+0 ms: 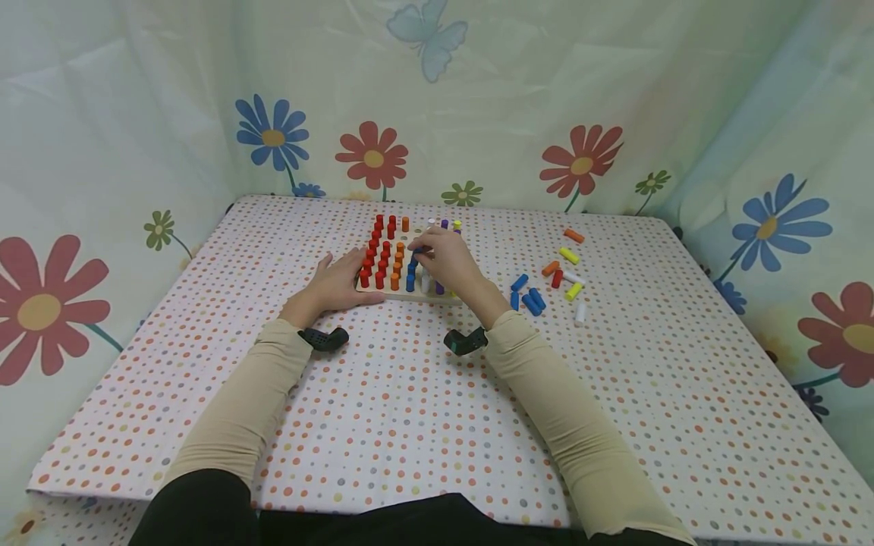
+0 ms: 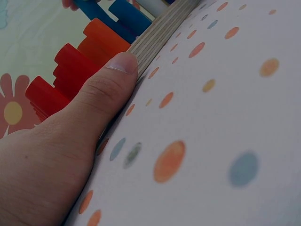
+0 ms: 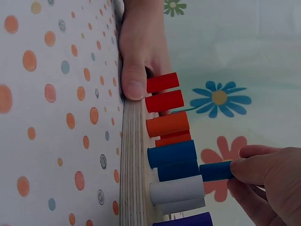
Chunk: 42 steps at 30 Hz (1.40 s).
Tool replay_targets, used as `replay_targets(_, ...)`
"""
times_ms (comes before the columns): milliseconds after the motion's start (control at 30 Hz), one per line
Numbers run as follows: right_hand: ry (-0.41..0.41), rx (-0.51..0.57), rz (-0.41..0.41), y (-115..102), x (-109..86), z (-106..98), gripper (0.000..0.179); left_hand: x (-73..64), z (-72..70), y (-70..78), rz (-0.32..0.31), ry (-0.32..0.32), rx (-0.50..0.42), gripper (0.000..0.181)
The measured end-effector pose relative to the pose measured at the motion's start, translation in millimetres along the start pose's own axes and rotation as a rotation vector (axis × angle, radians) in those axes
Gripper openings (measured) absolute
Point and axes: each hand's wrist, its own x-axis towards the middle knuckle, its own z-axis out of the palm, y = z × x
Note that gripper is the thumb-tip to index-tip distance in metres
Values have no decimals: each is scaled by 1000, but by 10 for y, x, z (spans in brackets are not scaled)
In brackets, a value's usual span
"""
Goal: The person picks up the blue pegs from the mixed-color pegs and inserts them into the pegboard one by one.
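Blue peg (image 3: 214, 171) sits pinched in the right hand (image 1: 449, 262); the left hand (image 1: 334, 284), uncurled, touches the pegboard (image 3: 133, 165).

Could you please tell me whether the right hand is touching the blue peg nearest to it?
Touching. The right wrist view shows it: the right hand pinches one end of this blue peg, with no gap between.

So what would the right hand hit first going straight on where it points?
Leading with its held blue peg, likely a standing blue peg; depth is unclear, possibly the board.
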Motion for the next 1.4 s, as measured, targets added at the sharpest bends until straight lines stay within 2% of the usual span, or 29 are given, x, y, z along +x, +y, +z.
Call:
replay_targets(300, 31, 4, 10, 5, -16, 43, 16, 5, 44, -24, -4, 8, -30, 126)
replay_targets(567, -32, -112, 10, 48, -15, 111, 18, 8, 55, -16, 0, 6, -16, 125)
replay_targets(833, -34, -165, -13, 68, 2, 163, 19, 11, 26, 6, -1, -3, 3, 124)
replay_targets(1200, 39, -170, -89, 78, 2, 211, 19, -8, -5, 6, 6, 6, -5, 123)
replay_targets(1400, 56, -164, -90, 62, -9, 200, 18, -26, -10, 8, 14, 4, 13, 120)
